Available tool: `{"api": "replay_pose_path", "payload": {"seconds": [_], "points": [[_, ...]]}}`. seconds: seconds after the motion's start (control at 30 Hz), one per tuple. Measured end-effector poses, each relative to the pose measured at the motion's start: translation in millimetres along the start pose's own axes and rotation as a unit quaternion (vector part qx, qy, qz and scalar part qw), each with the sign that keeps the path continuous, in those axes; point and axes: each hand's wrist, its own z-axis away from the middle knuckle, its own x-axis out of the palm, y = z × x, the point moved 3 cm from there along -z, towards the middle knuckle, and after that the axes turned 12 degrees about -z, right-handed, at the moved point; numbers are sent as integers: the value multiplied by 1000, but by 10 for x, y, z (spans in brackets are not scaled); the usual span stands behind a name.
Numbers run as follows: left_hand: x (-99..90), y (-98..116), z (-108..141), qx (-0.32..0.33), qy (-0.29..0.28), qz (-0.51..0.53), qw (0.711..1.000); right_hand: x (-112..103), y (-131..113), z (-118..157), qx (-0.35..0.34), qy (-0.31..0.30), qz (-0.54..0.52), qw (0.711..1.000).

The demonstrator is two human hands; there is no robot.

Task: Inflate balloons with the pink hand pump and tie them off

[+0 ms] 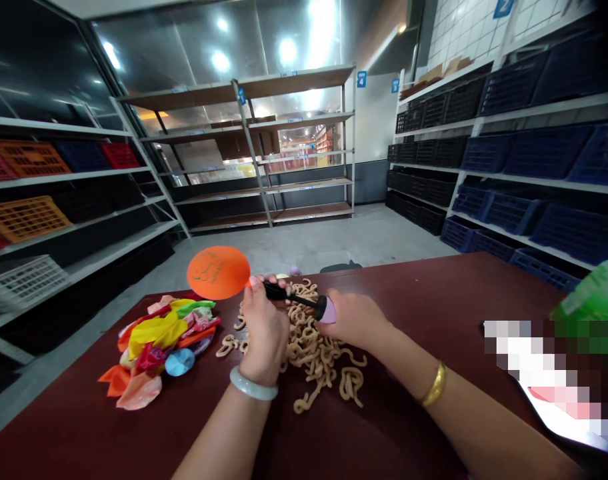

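Note:
My left hand (264,320) closes around the neck of a partly inflated orange balloon (218,272) and the black nozzle end of a hand balloon pump (301,300). Dark print shows on the balloon's side. My right hand (357,319) wraps around the pump's purple end, with the black rod visible between both hands. Under the hands lies a heap of tan, curled, twisted pieces (309,347) on the dark red table (414,413). Left of my left hand sits a pile of limp, multicoloured balloons (159,337). The pump's tip is hidden by my left fingers.
A phone-like device (539,400) with a lit, blurred screen lies at the table's right, beside a green translucent object (594,293). Past the table, metal shelving (264,193) stands at the back. Racks with blue crates (514,207) and orange crates (27,217) flank the room.

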Motion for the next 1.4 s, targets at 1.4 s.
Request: {"api": "replay_pose_path", "payload": {"seconds": [1.4], "points": [[269, -143, 296, -138, -165, 47, 975, -122, 21, 22, -17, -16, -82, 996]]}}
